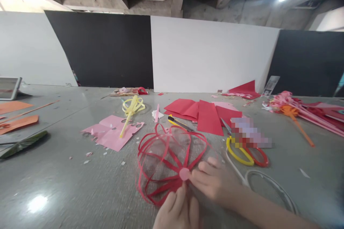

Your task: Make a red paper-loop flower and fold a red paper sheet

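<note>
A round lantern of red paper strips point(174, 161) lies in front of me on the grey table. Its looped strips meet under a small pink paper disc point(184, 174). From below, my left hand point(177, 209) pinches the strips just under the disc with curled fingers. My right hand point(211, 180) comes in from the right, its fingertips closed at the disc's right edge. The exact grip of both hands is partly hidden by their own fingers, and the picture is slightly blurred there.
Behind the lantern lie a yellow-black box cutter point(180, 123) and red paper sheets point(199, 112). Scissors point(244, 152) and a white cable point(268, 180) lie to the right. Pink paper point(115, 132) carries a yellow paper-strip flower point(131, 109). Orange paper point(21, 124) lies left.
</note>
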`<state>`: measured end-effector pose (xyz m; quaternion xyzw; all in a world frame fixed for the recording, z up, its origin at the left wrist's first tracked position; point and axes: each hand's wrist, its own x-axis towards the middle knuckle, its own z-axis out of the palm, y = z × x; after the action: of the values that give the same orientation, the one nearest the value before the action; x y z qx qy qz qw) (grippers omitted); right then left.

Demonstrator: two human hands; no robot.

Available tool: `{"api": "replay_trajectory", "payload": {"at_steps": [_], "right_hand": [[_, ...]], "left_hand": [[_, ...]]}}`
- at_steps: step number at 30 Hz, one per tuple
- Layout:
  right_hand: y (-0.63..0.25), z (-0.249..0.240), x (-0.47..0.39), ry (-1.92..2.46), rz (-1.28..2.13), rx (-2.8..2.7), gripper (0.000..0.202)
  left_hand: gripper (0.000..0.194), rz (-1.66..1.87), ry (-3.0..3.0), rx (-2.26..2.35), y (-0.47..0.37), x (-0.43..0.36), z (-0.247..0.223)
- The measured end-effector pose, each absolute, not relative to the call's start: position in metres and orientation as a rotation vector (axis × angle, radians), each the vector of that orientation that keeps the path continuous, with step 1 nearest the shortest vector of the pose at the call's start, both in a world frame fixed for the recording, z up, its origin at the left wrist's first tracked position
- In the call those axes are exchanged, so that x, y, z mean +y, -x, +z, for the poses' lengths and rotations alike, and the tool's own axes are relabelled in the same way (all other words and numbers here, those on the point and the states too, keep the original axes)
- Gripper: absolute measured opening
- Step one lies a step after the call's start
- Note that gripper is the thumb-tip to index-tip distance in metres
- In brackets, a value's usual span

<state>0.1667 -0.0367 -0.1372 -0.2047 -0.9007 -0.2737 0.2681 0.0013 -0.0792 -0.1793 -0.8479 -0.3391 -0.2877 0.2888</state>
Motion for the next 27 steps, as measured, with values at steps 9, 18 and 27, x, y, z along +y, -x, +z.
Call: {"api": "replay_trajectory", "payload": {"at_steps": [9, 18, 27], "right_hand": [[-0.1666, -0.1392, -0.0353, 0.56, -0.744, -2.464, 0.04], [-0.1648, -0.1372, -0.034, 0.512, -0.745, -2.511, 0.039], [-0.1639, -0.1377, -0.033, 0.501, -0.684, -2.528, 0.033]], "left_hand": [[0.019, -0.771, 2.253, -0.896, -0.002, -0.0787, -0.1772], [0.018, -0.756, 2.263, -0.907, -0.0021, -0.0787, -0.1773], [0.012, -0.745, 2.263, -0.996, -0.002, -0.0808, -0.1698]]}}
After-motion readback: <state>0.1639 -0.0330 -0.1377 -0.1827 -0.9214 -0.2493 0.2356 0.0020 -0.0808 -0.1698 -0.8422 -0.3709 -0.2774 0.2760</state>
